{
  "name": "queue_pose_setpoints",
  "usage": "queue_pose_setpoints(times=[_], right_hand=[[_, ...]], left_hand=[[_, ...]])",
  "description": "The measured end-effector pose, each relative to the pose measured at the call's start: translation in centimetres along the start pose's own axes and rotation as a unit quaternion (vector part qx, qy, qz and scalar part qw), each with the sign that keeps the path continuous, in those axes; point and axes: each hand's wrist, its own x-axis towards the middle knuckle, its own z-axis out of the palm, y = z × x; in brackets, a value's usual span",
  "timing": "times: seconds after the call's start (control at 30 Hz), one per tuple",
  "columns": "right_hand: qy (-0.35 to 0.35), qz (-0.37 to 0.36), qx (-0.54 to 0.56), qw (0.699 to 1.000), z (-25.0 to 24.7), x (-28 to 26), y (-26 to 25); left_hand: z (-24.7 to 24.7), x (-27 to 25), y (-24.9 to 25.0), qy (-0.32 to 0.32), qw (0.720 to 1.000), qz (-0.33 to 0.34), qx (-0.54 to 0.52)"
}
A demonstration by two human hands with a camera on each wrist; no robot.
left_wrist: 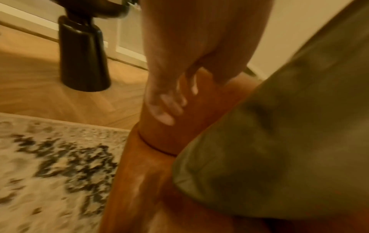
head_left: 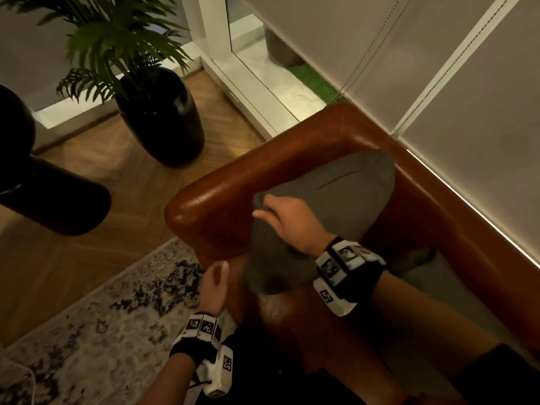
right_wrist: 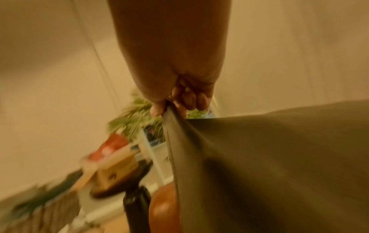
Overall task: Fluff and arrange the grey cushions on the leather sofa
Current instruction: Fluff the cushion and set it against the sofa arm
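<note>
A grey cushion (head_left: 330, 200) stands in the corner of the brown leather sofa (head_left: 210, 217), leaning against the armrest and backrest. My right hand (head_left: 280, 220) pinches the cushion's top left corner; in the right wrist view the fingers (right_wrist: 187, 99) are curled on the bunched fabric of the cushion (right_wrist: 279, 157). My left hand (head_left: 214, 285) hovers flat beside the cushion's lower left edge, in front of the armrest, holding nothing. The left wrist view shows its fingers (left_wrist: 165, 107) straight, close to the armrest (left_wrist: 159, 141) and the cushion (left_wrist: 279, 141). A second grey cushion (head_left: 420, 267) lies partly hidden behind my right wrist.
A tall black planter (head_left: 163, 118) with a green palm stands on the wooden floor left of the sofa. A dark round stool (head_left: 43, 194) is at the far left. A patterned rug (head_left: 96, 331) lies in front. Roller blinds (head_left: 438, 68) hang behind the sofa.
</note>
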Motion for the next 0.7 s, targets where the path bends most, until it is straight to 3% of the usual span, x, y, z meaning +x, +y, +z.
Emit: queue_pose_setpoints(times=[0.07, 0.13, 0.2, 0.23, 0.27, 0.33, 0.4, 0.47, 0.53, 0.6, 0.67, 0.7], right_hand=[[-0.096, 0.016, -0.027, 0.995, 4.4, 0.2, -0.6], [-0.179, 0.075, 0.022, 0.981, 8.3, -0.5, -0.7], [-0.232, 0.134, 0.094, 0.959, 10.8, -2.1, 0.3], [-0.237, 0.133, 0.069, 0.96, 11.4, -3.2, 1.3], [-0.234, 0.128, 0.045, 0.963, 11.6, -4.5, 2.5], [-0.16, 0.14, 0.049, 0.976, 11.3, -7.7, 5.2], [-0.067, 0.191, 0.033, 0.979, 11.0, -11.2, 8.1], [-0.036, 0.285, 0.029, 0.957, 10.2, -13.8, 11.0], [-0.046, 0.345, 0.1, 0.932, 9.9, -14.7, 13.5], [-0.035, 0.35, 0.191, 0.916, 10.5, -13.2, 15.1], [0.012, 0.357, 0.204, 0.911, 11.9, -10.0, 15.7], [0.028, 0.37, 0.198, 0.907, 12.6, -7.9, 15.6]], left_hand=[[0.8, -1.4, 3.0, -0.046, 0.985, -0.041, -0.161], [2.0, -2.0, 5.4, -0.116, 0.952, -0.108, -0.261], [3.1, -2.1, 6.6, -0.125, 0.957, -0.118, -0.232], [3.7, -2.0, 7.0, -0.099, 0.971, -0.116, -0.186], [4.0, -1.9, 7.1, -0.057, 0.979, -0.107, -0.163], [4.7, -0.8, 7.1, -0.004, 0.98, -0.102, -0.173], [5.1, 0.2, 7.5, -0.006, 0.949, -0.112, -0.296], [5.1, 0.9, 8.1, -0.002, 0.915, -0.123, -0.384], [5.0, 1.2, 7.7, -0.001, 0.911, -0.126, -0.393], [5.0, 1.2, 6.9, 0.0, 0.933, -0.11, -0.342], [4.9, 1.2, 5.5, 0.059, 0.982, -0.038, -0.177], [4.7, 1.3, 5.0, 0.11, 0.991, 0.025, -0.074]])
